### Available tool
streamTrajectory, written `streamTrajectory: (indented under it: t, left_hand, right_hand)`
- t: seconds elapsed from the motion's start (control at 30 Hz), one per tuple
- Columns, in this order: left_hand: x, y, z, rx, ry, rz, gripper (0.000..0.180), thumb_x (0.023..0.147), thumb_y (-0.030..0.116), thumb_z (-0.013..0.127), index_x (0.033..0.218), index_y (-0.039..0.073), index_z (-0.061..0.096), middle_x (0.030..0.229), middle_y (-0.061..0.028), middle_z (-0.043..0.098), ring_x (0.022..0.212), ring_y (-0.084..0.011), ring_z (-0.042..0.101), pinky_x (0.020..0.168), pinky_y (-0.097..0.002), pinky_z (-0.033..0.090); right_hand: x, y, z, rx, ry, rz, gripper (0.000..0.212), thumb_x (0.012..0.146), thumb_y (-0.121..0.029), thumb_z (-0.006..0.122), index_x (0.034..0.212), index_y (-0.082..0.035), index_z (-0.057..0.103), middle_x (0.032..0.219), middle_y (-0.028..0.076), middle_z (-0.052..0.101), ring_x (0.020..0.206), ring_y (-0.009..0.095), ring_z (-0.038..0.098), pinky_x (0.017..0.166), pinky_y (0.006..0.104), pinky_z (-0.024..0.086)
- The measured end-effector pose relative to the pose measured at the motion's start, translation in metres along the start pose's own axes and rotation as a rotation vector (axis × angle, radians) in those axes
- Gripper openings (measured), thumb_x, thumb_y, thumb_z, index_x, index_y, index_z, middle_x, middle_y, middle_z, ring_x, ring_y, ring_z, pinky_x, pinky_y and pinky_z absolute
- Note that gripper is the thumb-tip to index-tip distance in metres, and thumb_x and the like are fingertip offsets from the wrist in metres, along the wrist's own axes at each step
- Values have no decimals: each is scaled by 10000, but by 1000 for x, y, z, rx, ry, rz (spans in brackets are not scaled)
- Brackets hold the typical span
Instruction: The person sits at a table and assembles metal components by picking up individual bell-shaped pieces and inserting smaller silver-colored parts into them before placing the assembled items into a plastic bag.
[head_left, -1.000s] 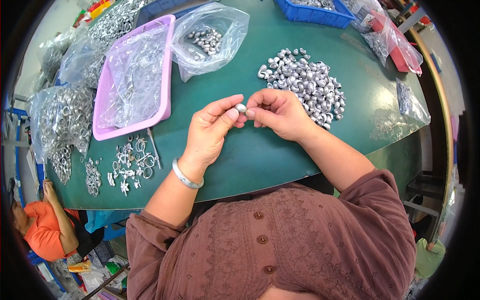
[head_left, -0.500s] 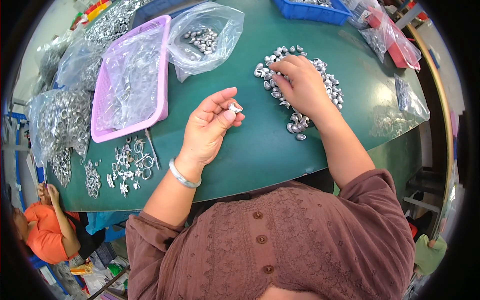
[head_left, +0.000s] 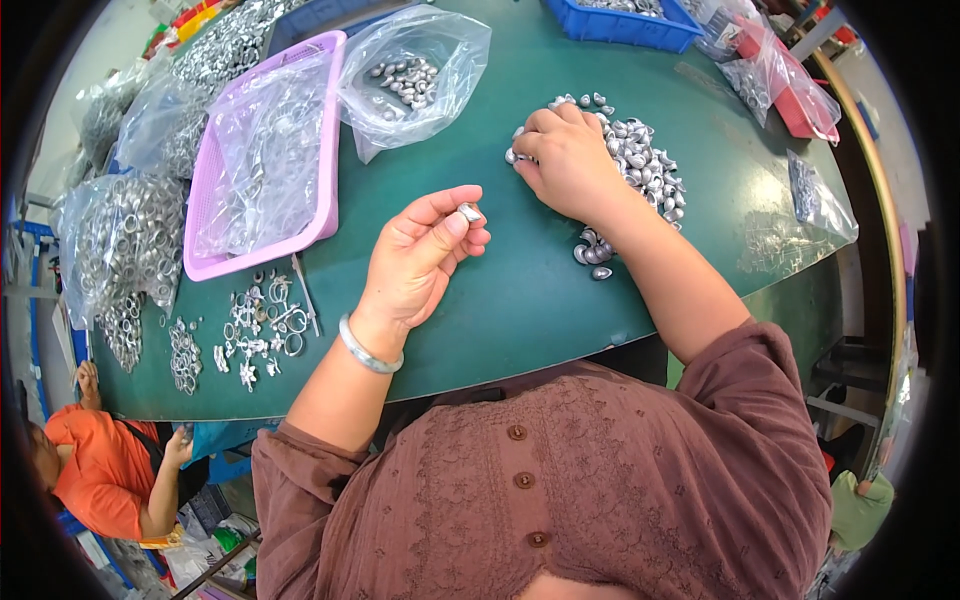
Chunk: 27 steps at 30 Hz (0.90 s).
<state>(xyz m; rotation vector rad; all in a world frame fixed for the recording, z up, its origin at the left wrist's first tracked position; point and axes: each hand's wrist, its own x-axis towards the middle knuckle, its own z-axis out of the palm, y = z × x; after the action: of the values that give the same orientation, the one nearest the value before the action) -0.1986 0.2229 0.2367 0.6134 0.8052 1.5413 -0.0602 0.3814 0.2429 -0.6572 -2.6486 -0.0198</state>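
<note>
My left hand (head_left: 412, 258) pinches a silver shell-shaped piece (head_left: 469, 212) between thumb and fingers, above the green table (head_left: 480, 320). My right hand (head_left: 575, 170) is at the left side of the pile of similar pieces (head_left: 650, 170), fingers curled downward; I cannot tell whether they grip one.

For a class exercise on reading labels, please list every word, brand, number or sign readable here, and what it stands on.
No text is readable.
Silver piece in the left hand: no lettering visible.
Lilac basket and clear bag: no lettering visible.
Plastic bags at lower left: any marks too small or blurred to read.
</note>
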Motion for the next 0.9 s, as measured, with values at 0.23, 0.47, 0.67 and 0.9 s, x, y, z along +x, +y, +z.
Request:
streamTrajectory:
  t: [0.23, 0.47, 0.67, 0.9]
  left_hand:
    - [0, 1, 2, -6, 15, -34, 250, 868, 83, 504, 1095, -19, 523, 875, -55, 562, 750, -129, 531, 702, -252, 461]
    - [0, 2, 1, 4, 20, -39, 246, 876, 97, 494, 1089, -22, 526, 864, -57, 562, 737, -127, 539, 691, -252, 467]
    - [0, 2, 2, 11, 17, -47, 244, 879, 110, 491, 1087, -13, 527, 868, -55, 571, 750, -128, 550, 697, -251, 469]
    - [0, 4, 1, 28, 11, -76, 235, 880, 108, 477, 1090, 10, 516, 926, -78, 588, 826, -154, 581, 737, -268, 477]
  right_hand:
    - [0, -2, 3, -5, 66, -16, 129, 707, -174, 625, 785, -75, 652, 849, 52, 543, 888, 239, 469, 812, 385, 345]
    - [1, -4, 3, -3, 6, -52, 159, 695, -182, 639, 814, -76, 647, 876, 48, 536, 908, 239, 461, 806, 381, 342]
    - [5, -6, 5, -37, 41, 6, 220, 690, -159, 652, 898, -91, 633, 910, 33, 542, 914, 219, 474, 829, 355, 350]
    - [15, -10, 6, -120, 47, 12, 182, 712, -180, 635, 881, -110, 640, 882, 28, 543, 889, 214, 478, 802, 353, 354]
